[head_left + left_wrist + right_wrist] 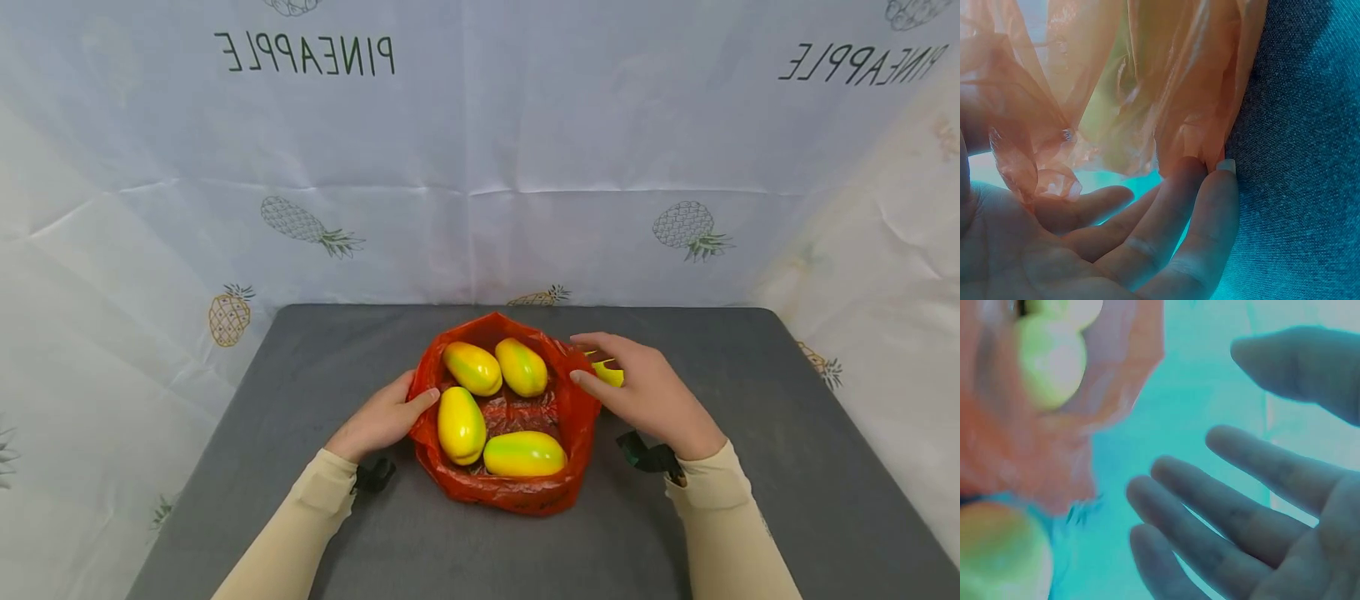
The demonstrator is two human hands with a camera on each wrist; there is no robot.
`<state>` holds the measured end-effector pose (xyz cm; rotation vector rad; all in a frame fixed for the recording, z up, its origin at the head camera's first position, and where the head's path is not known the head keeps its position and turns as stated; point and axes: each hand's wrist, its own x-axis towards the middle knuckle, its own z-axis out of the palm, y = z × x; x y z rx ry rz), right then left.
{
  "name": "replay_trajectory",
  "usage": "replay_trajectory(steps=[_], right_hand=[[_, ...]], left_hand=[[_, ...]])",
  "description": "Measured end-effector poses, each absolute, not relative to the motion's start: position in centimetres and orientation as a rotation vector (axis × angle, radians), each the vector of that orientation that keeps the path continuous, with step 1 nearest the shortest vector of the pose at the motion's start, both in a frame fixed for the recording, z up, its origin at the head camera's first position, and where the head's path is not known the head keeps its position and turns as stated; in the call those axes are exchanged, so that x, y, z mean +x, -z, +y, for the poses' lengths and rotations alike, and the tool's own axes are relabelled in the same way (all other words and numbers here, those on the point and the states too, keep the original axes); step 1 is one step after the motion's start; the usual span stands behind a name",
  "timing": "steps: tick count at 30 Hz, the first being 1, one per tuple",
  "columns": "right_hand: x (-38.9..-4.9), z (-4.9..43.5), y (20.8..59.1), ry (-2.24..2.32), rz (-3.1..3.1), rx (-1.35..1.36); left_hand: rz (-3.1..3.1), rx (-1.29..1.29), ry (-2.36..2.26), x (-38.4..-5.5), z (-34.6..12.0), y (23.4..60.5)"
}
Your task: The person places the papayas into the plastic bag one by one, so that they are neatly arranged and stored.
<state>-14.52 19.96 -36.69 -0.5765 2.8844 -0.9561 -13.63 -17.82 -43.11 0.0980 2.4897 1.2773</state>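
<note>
A red plastic bag (517, 497) stands wide open in the middle of the dark table. Several glossy yellow mangoes with green streaks lie inside, among them one mango (525, 454) along the near side. My left hand (382, 419) holds the bag's left rim, thumb over the edge and fingers on the outside, seen against the plastic in the left wrist view. Beside the bag's right wall, my right hand (647, 385) has its fingers spread, and the right wrist view shows nothing within them. Another yellow mango (611, 374), outside the bag, is partly hidden behind that hand.
The grey table (322, 350) reaches back to a pale cloth curtain (465, 125) printed with pineapples, which hangs on the sides too. Dark straps are at both wrists, below the beige sleeves (720, 500).
</note>
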Motion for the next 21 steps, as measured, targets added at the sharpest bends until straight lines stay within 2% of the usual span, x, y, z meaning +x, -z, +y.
replay_trajectory(steps=[21], right_hand=[[-17.6, 23.7, 40.7, 0.839, 2.866, -0.254]], left_hand=[[2.491, 0.116, -1.273, -13.7, -17.8, 43.2]])
